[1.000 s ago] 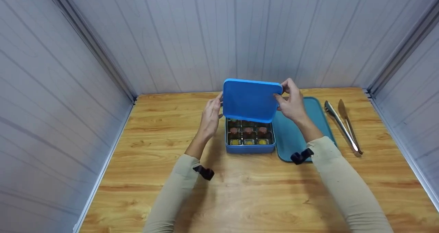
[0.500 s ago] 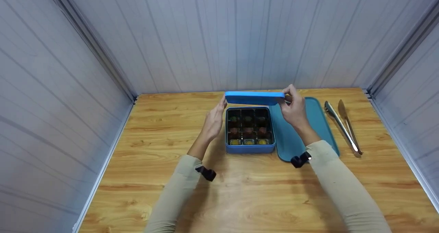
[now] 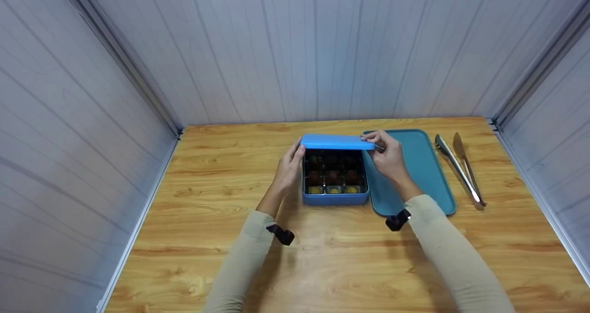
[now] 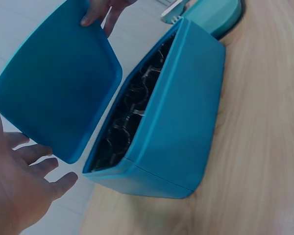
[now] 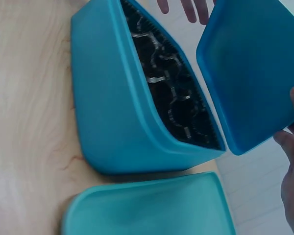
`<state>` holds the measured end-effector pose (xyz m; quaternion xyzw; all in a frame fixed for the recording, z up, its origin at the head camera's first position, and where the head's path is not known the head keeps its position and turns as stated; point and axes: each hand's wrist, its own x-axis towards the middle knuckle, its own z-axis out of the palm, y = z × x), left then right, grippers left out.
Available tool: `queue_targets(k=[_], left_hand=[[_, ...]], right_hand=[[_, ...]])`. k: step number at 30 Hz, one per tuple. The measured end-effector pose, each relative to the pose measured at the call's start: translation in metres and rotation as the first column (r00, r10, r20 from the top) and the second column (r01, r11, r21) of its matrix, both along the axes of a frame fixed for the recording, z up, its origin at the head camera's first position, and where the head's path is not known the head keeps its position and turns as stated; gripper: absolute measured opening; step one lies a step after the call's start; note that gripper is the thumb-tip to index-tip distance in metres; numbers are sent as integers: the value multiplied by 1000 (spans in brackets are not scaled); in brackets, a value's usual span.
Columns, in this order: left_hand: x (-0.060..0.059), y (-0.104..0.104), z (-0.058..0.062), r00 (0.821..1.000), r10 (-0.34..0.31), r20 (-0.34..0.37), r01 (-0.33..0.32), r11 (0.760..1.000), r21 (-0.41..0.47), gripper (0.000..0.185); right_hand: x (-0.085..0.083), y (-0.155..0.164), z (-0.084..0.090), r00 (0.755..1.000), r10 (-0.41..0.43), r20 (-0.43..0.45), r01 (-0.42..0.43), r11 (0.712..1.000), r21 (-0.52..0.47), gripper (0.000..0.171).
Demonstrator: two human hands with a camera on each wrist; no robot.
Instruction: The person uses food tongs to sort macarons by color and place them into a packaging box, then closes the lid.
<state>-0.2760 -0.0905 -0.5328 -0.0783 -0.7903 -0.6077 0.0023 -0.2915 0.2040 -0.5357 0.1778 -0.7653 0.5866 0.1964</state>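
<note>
1. My right hand (image 3: 389, 158) pinches the right edge of the blue lid (image 3: 336, 142). My fingers are curled on it.
2. My left hand (image 3: 290, 168) is at the lid's left edge. Its fingers (image 4: 36, 166) look spread and loose in the left wrist view, so I think they only touch the lid, not grab it.
3. The lid is in the air, lying nearly flat over the back part of the blue box (image 3: 335, 197). It is not on the box yet.
4. The box sits on the wooden table (image 3: 184, 239). The little cups (image 3: 334, 179) inside it show at the front.
5. I think the lid has to come down and cover the whole box. That part is not done.
6. A teal tray (image 3: 424, 165) lies just beside the box on the right, and metal tongs (image 3: 461, 170) lie past it.
</note>
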Motion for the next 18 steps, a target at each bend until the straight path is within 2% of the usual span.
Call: queue_targets(k=[5,7,8,10,11,13,14,15,17,18], left_hand=[[2,-1,-10,999,25,46,-26,999,21,66],[1,-4,-18,999,20,48,-22,999,37,67],[-7,-9,-36,1000,8,23,-10,999,53,70],[-11,-14,-49,1000,-7,16,6,998,68,72],[-20,-17,-67,1000,-18,2,18,997,76,73],[-24,-21,-82,999,-25,-25,27,998,64,74],[-24,-22,-84,999,-34,-27,35,997,63,73],[-16,-20,-73,999,-36,-10,37,998,54,71],[-9,-20,-70,998,-55,-12,55,997,48,70],[2,-19,-56,998,-64,-4,64,997,43,69]], right_hand=[[3,-2,-10,997,41,70,-41,999,4,16],[5,-2,-14,995,60,80,-61,998,3,15],[6,-2,-15,994,72,83,-72,997,4,16],[7,-2,-19,993,84,83,-86,996,22,16],[8,0,-20,992,94,82,-96,995,30,17],[9,2,-21,990,111,87,-116,992,48,21],[10,4,-21,989,117,91,-123,991,61,23],[12,6,-21,988,123,96,-130,989,74,24],[14,10,-20,985,138,102,-148,984,100,23],[15,13,-19,984,143,110,-155,981,118,21]])
